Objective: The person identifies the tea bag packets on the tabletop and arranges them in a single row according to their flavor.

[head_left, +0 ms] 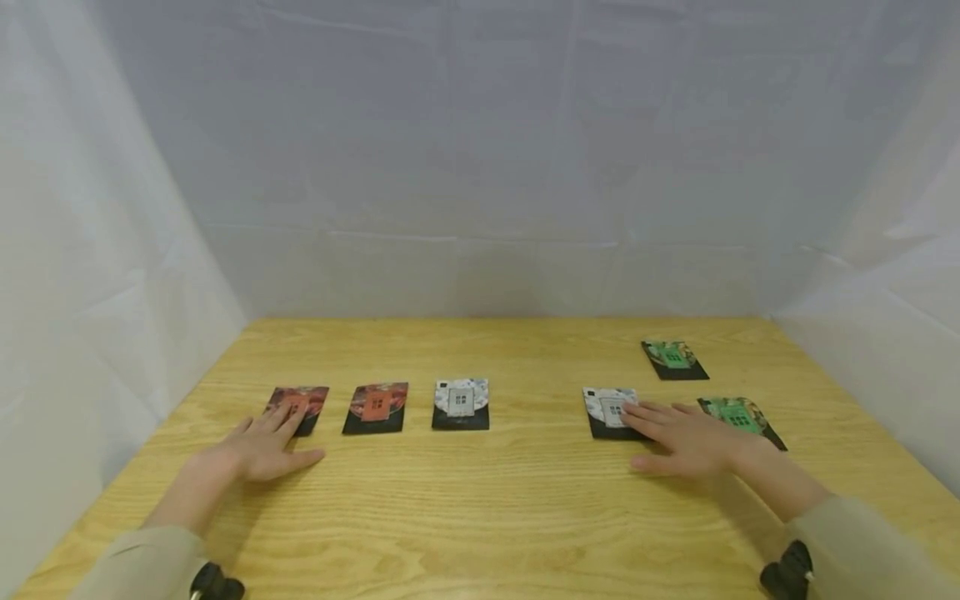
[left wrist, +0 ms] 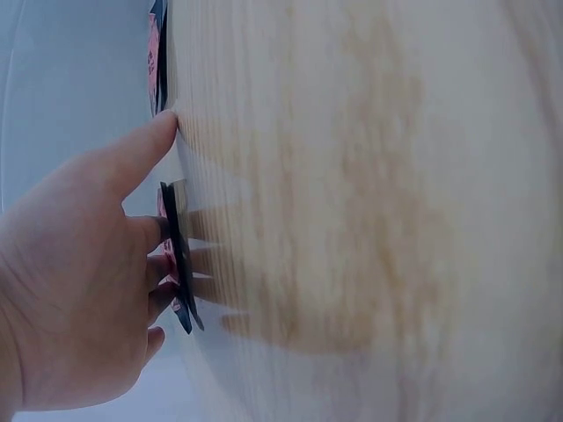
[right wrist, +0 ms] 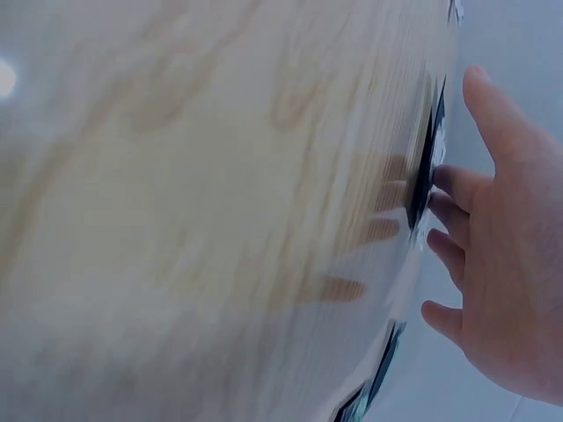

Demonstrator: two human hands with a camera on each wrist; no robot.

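My left hand lies with fingers spread over a red-and-black packet at the far left of the row. In the left wrist view, the fingertips rest on that packet and the thumb points away from it, near the wood. My right hand reaches with straight fingers onto a white-and-black packet right of centre. From the right wrist, the index and middle fingertips touch that packet, while its thumb stands apart. Neither hand's fingers are curled round anything.
Between the hands lie a second red-and-black packet and another white-and-black packet. Two green-and-black packets sit on the right: one farther back, one beside my right hand. White sheeting encloses the wooden table at the back and sides.
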